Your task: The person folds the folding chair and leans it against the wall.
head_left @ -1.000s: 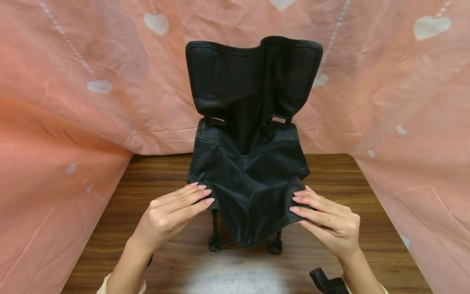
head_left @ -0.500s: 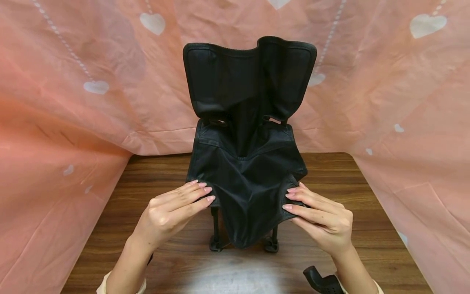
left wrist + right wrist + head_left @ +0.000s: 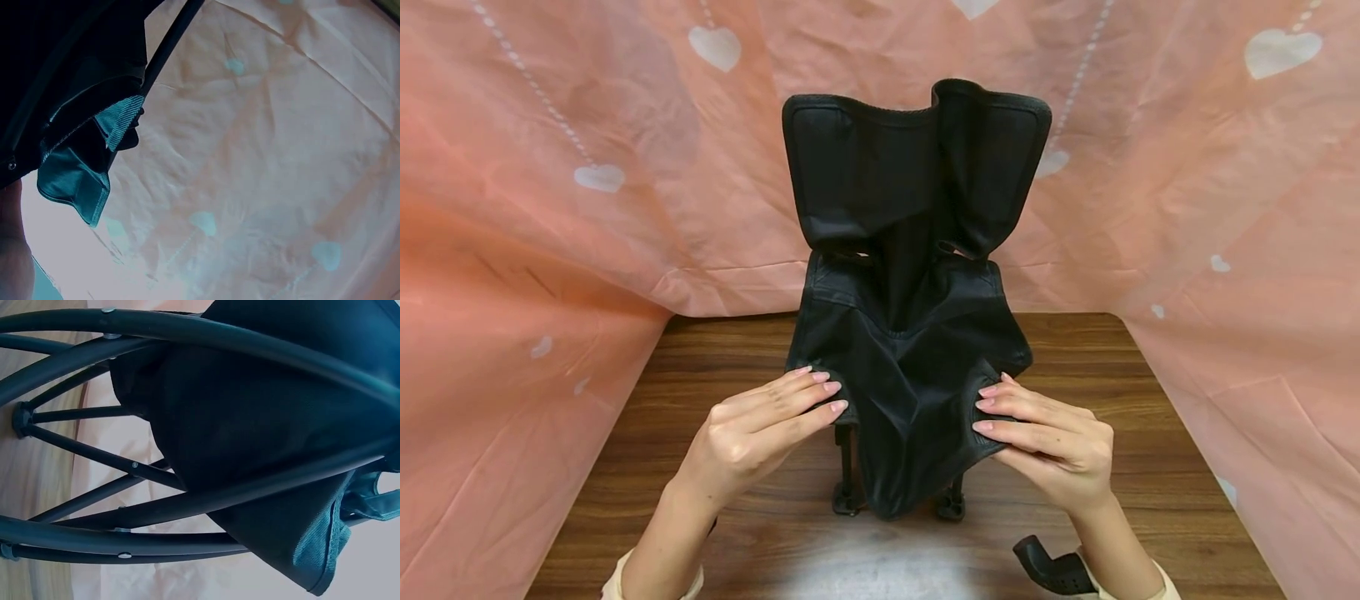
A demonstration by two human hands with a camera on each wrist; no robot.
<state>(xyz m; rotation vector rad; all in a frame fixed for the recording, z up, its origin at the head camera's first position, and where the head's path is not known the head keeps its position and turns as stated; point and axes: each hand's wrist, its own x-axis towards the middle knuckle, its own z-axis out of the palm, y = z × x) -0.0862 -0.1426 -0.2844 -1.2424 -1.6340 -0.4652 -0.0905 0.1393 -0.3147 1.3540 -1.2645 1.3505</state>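
Observation:
A small black folding chair stands before me, its fabric seat [image 3: 902, 367] sagging into a deep fold at the front middle. Above it rises the backrest [image 3: 865, 175], creased down its right half. My left hand [image 3: 752, 437] holds the seat's left front corner, fingers on top and thumb hidden beneath. The right front corner is pinched in my right hand [image 3: 1060, 450], the fabric bunched under its fingertips. In the right wrist view, crossed black frame tubes [image 3: 81, 447] joined by rivets run under the fabric. Two feet [image 3: 846, 500] show below the seat.
The chair is on a brown wood-grain tabletop [image 3: 722, 342]. Pink cloth [image 3: 550, 250] with white hearts encloses the back and both sides. Beside my right wrist is a black curved piece [image 3: 1047, 567].
My hands have come closer together, the right moving left and the left slightly right. The seat is narrower, its front fold hangs lower, and the backrest has dropped a little.

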